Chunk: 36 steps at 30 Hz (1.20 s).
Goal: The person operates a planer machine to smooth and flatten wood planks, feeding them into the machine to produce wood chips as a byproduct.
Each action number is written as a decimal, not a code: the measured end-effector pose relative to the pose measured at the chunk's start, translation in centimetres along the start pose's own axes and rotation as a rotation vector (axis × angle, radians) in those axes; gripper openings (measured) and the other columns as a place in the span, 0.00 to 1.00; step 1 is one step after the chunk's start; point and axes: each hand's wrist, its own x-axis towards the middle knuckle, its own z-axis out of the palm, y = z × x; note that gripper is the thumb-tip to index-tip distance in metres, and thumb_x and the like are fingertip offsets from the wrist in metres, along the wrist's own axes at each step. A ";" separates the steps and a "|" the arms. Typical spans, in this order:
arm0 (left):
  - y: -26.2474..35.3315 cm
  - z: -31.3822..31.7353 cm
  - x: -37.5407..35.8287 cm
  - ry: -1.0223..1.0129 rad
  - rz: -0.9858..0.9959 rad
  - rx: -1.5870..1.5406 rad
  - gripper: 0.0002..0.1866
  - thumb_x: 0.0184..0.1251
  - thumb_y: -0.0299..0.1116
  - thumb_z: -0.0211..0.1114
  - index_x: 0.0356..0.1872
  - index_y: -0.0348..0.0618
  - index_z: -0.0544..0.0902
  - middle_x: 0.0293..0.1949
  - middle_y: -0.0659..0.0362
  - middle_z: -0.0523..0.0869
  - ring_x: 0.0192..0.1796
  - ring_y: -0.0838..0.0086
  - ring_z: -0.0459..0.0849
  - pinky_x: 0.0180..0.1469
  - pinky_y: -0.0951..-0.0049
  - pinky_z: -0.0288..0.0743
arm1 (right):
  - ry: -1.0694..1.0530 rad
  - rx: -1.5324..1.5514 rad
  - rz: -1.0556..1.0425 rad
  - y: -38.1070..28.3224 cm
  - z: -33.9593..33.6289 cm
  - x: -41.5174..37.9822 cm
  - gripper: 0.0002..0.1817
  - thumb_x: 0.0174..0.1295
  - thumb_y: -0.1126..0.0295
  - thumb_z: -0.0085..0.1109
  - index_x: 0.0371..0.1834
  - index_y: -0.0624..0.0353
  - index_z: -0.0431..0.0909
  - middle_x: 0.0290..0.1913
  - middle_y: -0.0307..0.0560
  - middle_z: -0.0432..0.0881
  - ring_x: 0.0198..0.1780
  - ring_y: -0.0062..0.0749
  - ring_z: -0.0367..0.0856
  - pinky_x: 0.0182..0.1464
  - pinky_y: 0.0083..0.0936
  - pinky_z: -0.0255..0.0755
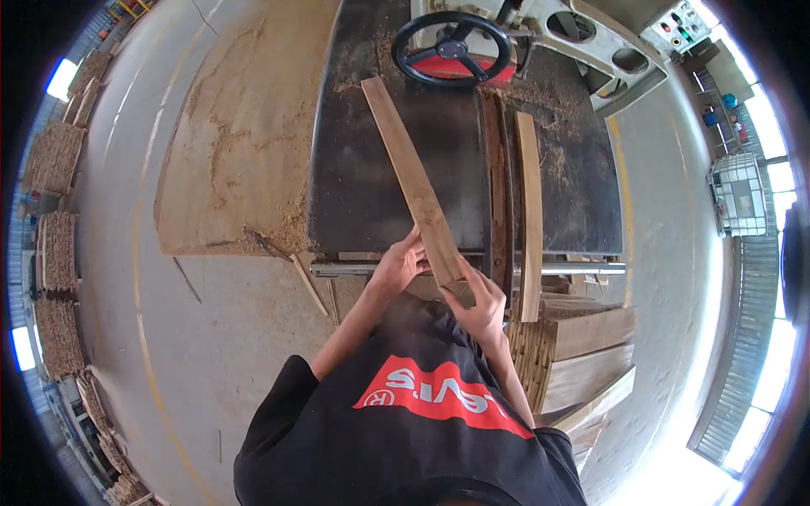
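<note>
A long wooden plank (413, 181) slants over the dark metal machine table (396, 152), its far end near a black handwheel (452, 49). My right hand (483, 308) grips the near end, thumb and fingers on opposite edges. At the plank's left edge, a little farther forward, my left hand (399, 266) holds it, with some fingers hidden underneath. To the right, a second wooden strip (529, 215) lies lengthwise beside a rusty metal rail (498, 185) and juts over the table's front edge.
Stacked wooden boards (591, 333) stand low at my right. On the left, a broad board surface (245, 126) carries sawdust. Thin offcuts (310, 285) lie below its edge. A control panel (680, 27) is at the upper right. Wood stacks (57, 253) line the far left.
</note>
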 end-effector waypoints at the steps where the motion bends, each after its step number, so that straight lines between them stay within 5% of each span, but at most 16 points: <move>1: -0.4 -0.3 0.2 0.033 0.007 0.014 0.36 0.90 0.60 0.54 0.87 0.49 0.68 0.81 0.54 0.77 0.81 0.58 0.76 0.78 0.45 0.72 | 0.013 0.007 0.009 0.3 -0.5 -0.5 0.37 0.55 0.71 0.86 0.71 0.63 0.84 0.57 0.57 0.93 0.51 0.52 0.95 0.52 0.41 0.89; 4: -0.8 0.0 -0.2 0.097 0.043 0.034 0.37 0.88 0.48 0.65 0.89 0.48 0.66 0.80 0.55 0.80 0.80 0.61 0.76 0.77 0.45 0.73 | -0.059 -0.008 0.160 -0.1 -2.1 -2.4 0.42 0.55 0.72 0.87 0.76 0.63 0.81 0.57 0.62 0.93 0.56 0.52 0.95 0.56 0.38 0.89; 10: -1.8 2.1 0.0 0.164 0.038 0.310 0.27 0.86 0.41 0.69 0.79 0.41 0.81 0.75 0.51 0.84 0.80 0.59 0.76 0.80 0.52 0.71 | -0.115 0.027 0.365 2.5 -0.9 -7.4 0.39 0.59 0.69 0.86 0.75 0.63 0.81 0.52 0.60 0.94 0.50 0.48 0.96 0.52 0.39 0.88; 14: -1.5 4.4 0.1 0.022 0.240 0.922 0.26 0.83 0.43 0.72 0.71 0.35 0.85 0.83 0.40 0.69 0.79 0.55 0.78 0.80 0.64 0.69 | -0.207 0.306 0.604 3.2 -0.3 -9.6 0.27 0.69 0.68 0.79 0.69 0.65 0.83 0.52 0.52 0.95 0.52 0.33 0.94 0.55 0.33 0.86; 17: -2.4 5.8 1.3 0.047 0.292 1.201 0.36 0.78 0.59 0.72 0.67 0.32 0.87 0.82 0.17 0.58 0.86 0.28 0.60 0.86 0.51 0.60 | -0.166 0.894 0.874 4.3 0.5 -9.5 0.18 0.78 0.66 0.70 0.64 0.67 0.86 0.54 0.45 0.95 0.57 0.25 0.89 0.61 0.27 0.81; 19: -2.2 5.9 2.2 0.014 0.306 1.531 0.42 0.77 0.66 0.67 0.69 0.31 0.86 0.82 0.16 0.58 0.88 0.26 0.54 0.86 0.43 0.57 | -0.260 0.849 0.974 5.3 0.4 -9.7 0.17 0.81 0.62 0.67 0.59 0.66 0.87 0.56 0.46 0.95 0.56 0.27 0.90 0.63 0.26 0.81; 23: -2.1 4.8 4.2 -0.122 0.306 1.663 0.47 0.79 0.69 0.62 0.76 0.30 0.79 0.83 0.19 0.58 0.90 0.29 0.48 0.86 0.33 0.51 | -0.200 1.046 1.112 5.1 1.9 -8.8 0.21 0.85 0.58 0.60 0.56 0.70 0.86 0.60 0.57 0.93 0.55 0.31 0.89 0.61 0.29 0.81; 27: -1.8 4.5 5.6 -0.170 0.360 1.854 0.43 0.81 0.66 0.62 0.80 0.37 0.78 0.84 0.22 0.57 0.91 0.30 0.47 0.87 0.33 0.50 | -0.131 0.986 1.082 7.7 4.5 -9.8 0.27 0.88 0.53 0.54 0.54 0.73 0.84 0.61 0.65 0.92 0.57 0.37 0.90 0.61 0.32 0.81; 35: 1.9 5.5 9.5 -0.149 0.337 2.081 0.40 0.80 0.61 0.63 0.79 0.39 0.79 0.82 0.21 0.63 0.90 0.30 0.52 0.86 0.33 0.52 | -0.126 0.825 1.069 9.5 6.3 -6.2 0.31 0.89 0.47 0.52 0.47 0.67 0.90 0.38 0.45 0.92 0.42 0.29 0.90 0.53 0.29 0.80; 36: 2.3 5.8 10.1 -0.142 0.314 2.109 0.39 0.81 0.61 0.62 0.79 0.40 0.79 0.81 0.20 0.64 0.90 0.30 0.52 0.86 0.34 0.52 | -0.047 0.782 0.994 9.3 6.9 -5.1 0.30 0.88 0.44 0.53 0.43 0.63 0.90 0.34 0.42 0.91 0.35 0.26 0.88 0.44 0.26 0.80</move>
